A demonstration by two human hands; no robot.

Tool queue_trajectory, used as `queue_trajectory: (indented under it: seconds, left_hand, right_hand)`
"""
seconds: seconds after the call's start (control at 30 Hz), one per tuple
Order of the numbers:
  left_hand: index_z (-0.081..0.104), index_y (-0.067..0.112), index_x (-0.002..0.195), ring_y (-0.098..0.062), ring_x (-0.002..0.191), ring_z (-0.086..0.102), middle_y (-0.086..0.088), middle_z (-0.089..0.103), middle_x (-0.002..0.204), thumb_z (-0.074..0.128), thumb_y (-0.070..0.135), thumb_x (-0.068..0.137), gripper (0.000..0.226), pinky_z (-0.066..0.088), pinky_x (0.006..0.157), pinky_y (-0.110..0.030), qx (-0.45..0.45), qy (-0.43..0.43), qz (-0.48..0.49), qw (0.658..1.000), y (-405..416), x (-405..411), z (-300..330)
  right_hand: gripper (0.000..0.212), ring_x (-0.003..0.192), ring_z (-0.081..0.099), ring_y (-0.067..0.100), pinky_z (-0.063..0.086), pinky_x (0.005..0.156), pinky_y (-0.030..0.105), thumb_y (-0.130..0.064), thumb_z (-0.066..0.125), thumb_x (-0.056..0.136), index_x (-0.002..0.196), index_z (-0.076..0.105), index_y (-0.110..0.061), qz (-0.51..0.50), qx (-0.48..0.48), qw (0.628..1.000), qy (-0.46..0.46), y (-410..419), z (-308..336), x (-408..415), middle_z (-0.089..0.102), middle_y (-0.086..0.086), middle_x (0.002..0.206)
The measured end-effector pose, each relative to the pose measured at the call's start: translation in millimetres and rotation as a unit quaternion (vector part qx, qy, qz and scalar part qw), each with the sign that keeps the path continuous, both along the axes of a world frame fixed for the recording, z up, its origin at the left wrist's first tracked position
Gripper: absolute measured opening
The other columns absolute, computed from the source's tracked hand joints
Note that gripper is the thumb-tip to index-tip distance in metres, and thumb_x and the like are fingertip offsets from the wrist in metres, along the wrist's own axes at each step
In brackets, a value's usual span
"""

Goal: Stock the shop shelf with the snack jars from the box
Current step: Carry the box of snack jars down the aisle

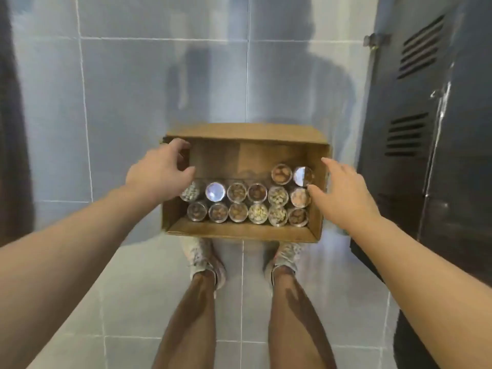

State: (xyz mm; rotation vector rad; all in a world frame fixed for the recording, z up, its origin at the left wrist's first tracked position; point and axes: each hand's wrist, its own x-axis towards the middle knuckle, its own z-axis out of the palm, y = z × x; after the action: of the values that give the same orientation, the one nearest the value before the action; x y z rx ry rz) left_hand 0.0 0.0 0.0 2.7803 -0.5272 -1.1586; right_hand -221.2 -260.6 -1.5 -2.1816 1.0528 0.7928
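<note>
1. Underfoot, pale grey tiled floor (133,102) with white grout lines, filling most of the view; a dark shadow of the person across the tiles beyond the box.
2. At the right edge, dark metal cabinet (431,129) with two sets of louvred vents and a hinge at its upper left corner; scuffed white marks down its edge.
3. Centre of view, open cardboard box (239,231) on the floor, just in front of two feet in light sneakers (202,259), bare legs below them in the frame.
4. Inside the box, clear snack jars (247,203) seen from above, packed upright against the near wall: a near row of six, a second row of six behind it, touching, and two more behind those at the right end. Far part of the box floor bare. Contents brown or pale, nuts or the like; exact kind too blurred to tell. Two lids glare white.
5. Left hand (159,171) over the box's left wall near the far left corner, fingers curled down over the edge, thumb inside above the left end of the second row; firm grip on the cardboard or mere contact, cannot tell.
6. Right hand (343,193) at the box's right wall, fingers straight and spread, holding nothing; thumb tip just beside the rightmost jars of the back rows.
</note>
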Motion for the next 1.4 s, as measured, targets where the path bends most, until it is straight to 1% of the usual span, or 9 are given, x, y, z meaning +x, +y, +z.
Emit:
queue_trajectory:
  seconds: [0.23,0.33,0.57,0.67,0.83,0.93,1.03,1.2,1.4]
  left_hand:
    - [0.026,0.031,0.155,-0.033,0.142,0.034,-0.006,0.023,0.159,0.067,0.036,0.091,0.075,0.045,0.105,-0.056,0.052,-0.037,0.080,0.995,43.6,-30.0,-128.5]
    - [0.022,0.022,0.158,-0.039,0.144,0.021,-0.012,0.013,0.164,0.068,0.028,0.089,0.084,0.034,0.112,-0.057,0.069,-0.097,0.013,0.993,59.2,-42.1,-157.1]
    - [0.017,0.013,0.159,-0.045,0.143,0.021,-0.023,0.006,0.165,0.067,0.005,0.082,0.092,0.026,0.116,-0.055,-0.017,-0.175,0.022,0.984,81.5,-50.9,-176.8]
    - [0.007,0.012,0.161,-0.040,0.144,0.024,-0.016,0.015,0.164,0.063,-0.002,0.084,0.096,0.032,0.115,-0.053,-0.043,-0.160,0.061,0.984,92.8,-48.0,-181.6]
    - [-0.007,0.029,0.162,-0.036,0.131,0.044,-0.006,0.029,0.160,0.062,-0.003,0.088,0.106,0.049,0.095,-0.052,-0.092,-0.133,0.087,0.983,102.8,-50.2,-188.4]
    - [-0.014,0.045,0.157,-0.045,0.115,0.058,-0.017,0.054,0.143,0.065,0.000,0.089,0.113,0.049,0.090,-0.051,-0.090,-0.097,0.124,0.983,107.6,-48.8,-194.1]
    - [-0.013,0.048,0.156,-0.051,0.094,0.063,-0.026,0.068,0.111,0.062,0.002,0.093,0.109,0.049,0.079,-0.049,-0.083,-0.102,0.141,0.981,111.4,-45.2,-201.8]
    - [-0.011,0.051,0.156,-0.042,0.070,0.058,-0.012,0.059,0.070,0.059,0.003,0.096,0.104,0.043,0.070,-0.042,-0.091,-0.096,0.164,0.978,113.7,-48.8,-204.5]
    - [-0.011,0.057,0.153,-0.025,0.056,0.047,0.002,0.048,0.059,0.056,-0.001,0.095,0.106,0.041,0.066,-0.039,-0.109,-0.086,0.167,0.976,111.2,-49.1,-180.4]
  right_hand:
    - [0.097,0.148,0.023,0.038,0.033,0.113,0.060,-0.032,0.066,0.096,0.159,-0.008,-0.034,-0.084,-0.020,0.996,0.010,24.9,-117.1,-56.8,0.011,0.005,0.165]
    - [0.101,0.148,0.023,0.038,0.030,0.114,0.061,-0.027,0.065,0.096,0.159,-0.014,-0.032,-0.093,-0.010,0.996,0.012,26.3,-140.9,-68.6,0.015,0.004,0.165]
    - [0.106,0.137,0.045,0.036,0.045,0.102,0.060,-0.023,0.062,0.098,0.149,-0.027,-0.049,-0.129,-0.001,0.992,-0.006,31.1,-165.1,-74.4,0.026,0.005,0.162]
    - [0.106,0.134,0.048,0.038,0.045,0.100,0.061,-0.022,0.062,0.099,0.148,-0.028,-0.053,-0.150,-0.002,0.989,-0.010,35.8,-166.0,-72.6,0.030,0.008,0.160]
    - [0.105,0.136,0.046,0.039,0.040,0.104,0.063,-0.021,0.061,0.099,0.146,-0.026,-0.058,-0.171,-0.012,0.985,-0.026,39.4,-168.3,-67.0,0.032,0.007,0.160]
    - [0.106,0.123,0.055,0.041,0.045,0.099,0.064,-0.021,0.058,0.100,0.134,-0.030,-0.069,-0.178,-0.025,0.983,-0.025,40.3,-172.7,-65.3,0.045,0.013,0.150]
    - [0.103,0.093,0.060,0.033,0.051,0.086,0.060,-0.020,0.055,0.102,0.132,-0.031,-0.070,-0.185,-0.041,0.981,-0.032,42.8,-180.8,-70.9,0.059,0.017,0.123]
    - [0.099,0.068,0.051,0.016,0.047,0.071,0.042,-0.015,0.054,0.103,0.150,-0.024,-0.051,-0.174,-0.040,0.983,-0.040,42.9,-181.9,-77.9,0.051,0.004,0.098]
    - [0.100,0.079,0.058,0.020,0.052,0.081,0.048,-0.012,0.056,0.102,0.153,-0.021,-0.049,-0.174,-0.045,0.983,-0.048,45.7,-161.5,-74.4,0.061,0.013,0.114]
